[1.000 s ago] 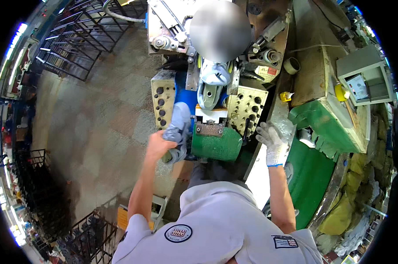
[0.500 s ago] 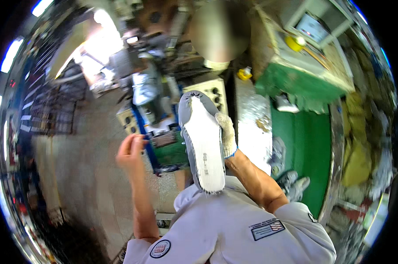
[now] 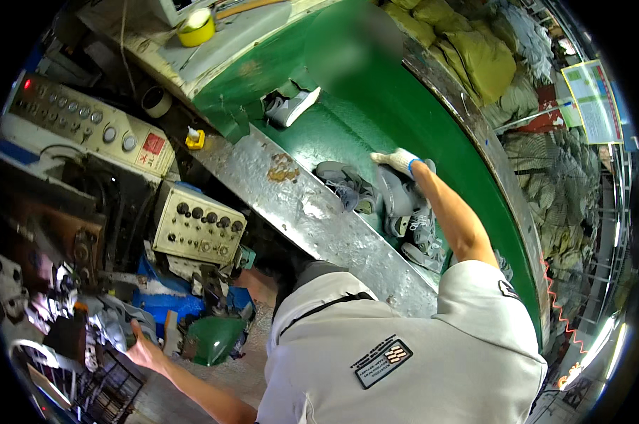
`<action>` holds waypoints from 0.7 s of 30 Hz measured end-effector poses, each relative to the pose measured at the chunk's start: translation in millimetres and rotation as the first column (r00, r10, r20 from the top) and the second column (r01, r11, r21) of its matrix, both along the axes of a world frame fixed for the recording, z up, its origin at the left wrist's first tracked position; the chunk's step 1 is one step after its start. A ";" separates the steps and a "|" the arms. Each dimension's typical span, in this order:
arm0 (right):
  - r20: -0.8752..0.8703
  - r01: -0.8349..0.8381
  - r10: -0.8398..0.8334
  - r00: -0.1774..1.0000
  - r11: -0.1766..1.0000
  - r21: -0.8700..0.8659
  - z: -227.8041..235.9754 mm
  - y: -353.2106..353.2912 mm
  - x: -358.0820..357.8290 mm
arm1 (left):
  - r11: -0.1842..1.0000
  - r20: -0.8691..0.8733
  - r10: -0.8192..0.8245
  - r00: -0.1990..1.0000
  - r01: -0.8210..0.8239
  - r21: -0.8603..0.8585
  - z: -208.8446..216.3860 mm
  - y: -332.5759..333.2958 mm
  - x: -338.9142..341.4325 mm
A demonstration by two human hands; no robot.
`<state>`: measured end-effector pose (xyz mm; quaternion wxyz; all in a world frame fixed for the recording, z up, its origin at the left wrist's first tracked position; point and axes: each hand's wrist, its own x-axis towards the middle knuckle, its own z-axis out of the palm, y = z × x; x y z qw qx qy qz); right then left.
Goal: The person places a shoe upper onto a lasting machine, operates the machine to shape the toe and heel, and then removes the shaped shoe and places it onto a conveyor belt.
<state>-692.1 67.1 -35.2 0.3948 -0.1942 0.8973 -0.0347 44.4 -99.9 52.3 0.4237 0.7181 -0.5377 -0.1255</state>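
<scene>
My right hand (image 3: 398, 161), in a pale knitted glove with a blue cuff, reaches down to the green belt. Its fingers are around the upper end of a grey shoe (image 3: 397, 196), which rests among other grey shoes. At the far left, my bare left hand (image 3: 144, 350) is at the machine, gripping a grey shoe upper (image 3: 118, 319). The thumb shows on the near side; the other fingers are partly hidden.
A worn metal ledge (image 3: 319, 219) borders the green belt (image 3: 362, 127). Another grey shoe (image 3: 291, 107) lies farther up the belt. Control boxes (image 3: 199, 222) with knobs stand left of the ledge. A small yellow holder (image 3: 195, 138) and a yellow tape roll (image 3: 196, 28) are beyond.
My view has swung right. The right hand has carried the grey shoe from in front of me to the belt. My left hand, empty before, is now at the shoe upper on the machine.
</scene>
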 end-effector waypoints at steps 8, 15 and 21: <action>0.115 0.257 -0.231 0.966 0.897 -0.360 -167.2 -157.4 -33.7 | 0.971 0.085 -0.021 0.996 0.000 0.238 -22.6 43.5 111.5; 0.159 0.628 -0.620 0.768 0.683 -0.373 -228.6 -337.5 40.8 | 0.815 -0.034 0.271 0.962 -0.210 0.540 -12.3 160.4 115.3; 0.897 0.861 -0.136 0.420 0.372 -0.346 -209.8 -275.6 70.1 | 0.908 -0.077 0.119 0.990 -0.077 0.413 -40.1 164.8 140.1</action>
